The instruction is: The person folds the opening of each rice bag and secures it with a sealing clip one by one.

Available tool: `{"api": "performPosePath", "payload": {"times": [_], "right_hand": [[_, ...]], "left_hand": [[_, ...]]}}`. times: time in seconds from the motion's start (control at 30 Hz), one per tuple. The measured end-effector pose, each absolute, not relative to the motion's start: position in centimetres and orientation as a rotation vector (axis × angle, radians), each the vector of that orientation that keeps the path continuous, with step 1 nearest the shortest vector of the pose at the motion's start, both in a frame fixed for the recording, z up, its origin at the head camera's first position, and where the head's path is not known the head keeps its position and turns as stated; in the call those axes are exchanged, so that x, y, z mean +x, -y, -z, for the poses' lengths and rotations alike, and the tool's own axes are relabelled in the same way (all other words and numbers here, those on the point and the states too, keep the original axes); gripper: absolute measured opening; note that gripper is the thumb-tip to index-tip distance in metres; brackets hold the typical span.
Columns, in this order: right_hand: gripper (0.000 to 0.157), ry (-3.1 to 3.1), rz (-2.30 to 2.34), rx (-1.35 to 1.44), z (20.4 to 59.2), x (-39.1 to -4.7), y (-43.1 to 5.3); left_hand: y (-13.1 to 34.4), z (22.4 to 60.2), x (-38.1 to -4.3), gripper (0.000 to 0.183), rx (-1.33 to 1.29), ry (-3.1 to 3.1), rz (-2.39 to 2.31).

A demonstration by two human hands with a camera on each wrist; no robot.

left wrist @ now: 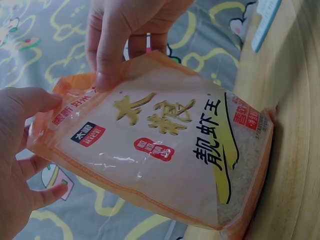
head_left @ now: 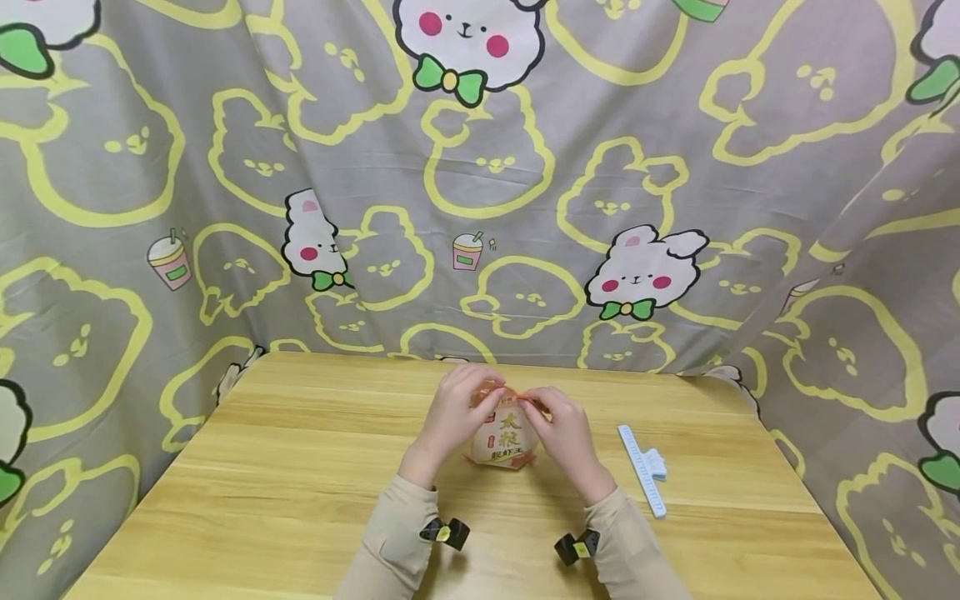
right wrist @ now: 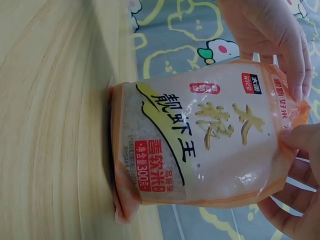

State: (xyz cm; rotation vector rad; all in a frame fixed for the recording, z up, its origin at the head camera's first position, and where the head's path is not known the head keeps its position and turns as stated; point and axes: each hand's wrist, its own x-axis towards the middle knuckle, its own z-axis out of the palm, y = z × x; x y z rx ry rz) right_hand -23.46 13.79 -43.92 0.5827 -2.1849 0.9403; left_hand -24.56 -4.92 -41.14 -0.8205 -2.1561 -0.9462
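Note:
An orange-edged plastic bag of rice (head_left: 501,442) with gold and black lettering stands on the table, its bottom on the wood. At the bag's upper left, my left hand (head_left: 453,408) pinches the top edge between thumb and fingers. My right hand (head_left: 564,431) pinches the same edge at the upper right. In the left wrist view, the bag's printed front (left wrist: 150,130) faces the camera, and rice grains show through its lower window. The right wrist view shows both thumbs on the front of the orange top strip (right wrist: 282,102).
A light blue bag clip (head_left: 642,471) lies on the wooden table (head_left: 300,467), right of my right hand. Grey curtains (head_left: 525,250) with cartoon prints hang behind the table and along its sides. Black wrist cameras (head_left: 445,532) are strapped over both sleeves.

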Motion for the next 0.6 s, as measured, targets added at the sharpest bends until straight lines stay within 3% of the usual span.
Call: {"api": "performPosePath", "payload": {"times": [0.3,0.6], "right_hand": [[0.007,2.197,-0.918,0.590,43.80,-23.51,-13.99],[0.008,2.280,-0.869,0.607,43.53,-23.65,-14.61]], "left_hand": [[4.60,41.23,-24.38,0.021,-0.754,2.225,0.892],[4.14,41.34,-24.31,0.017,-0.694,2.233,0.884]]}}
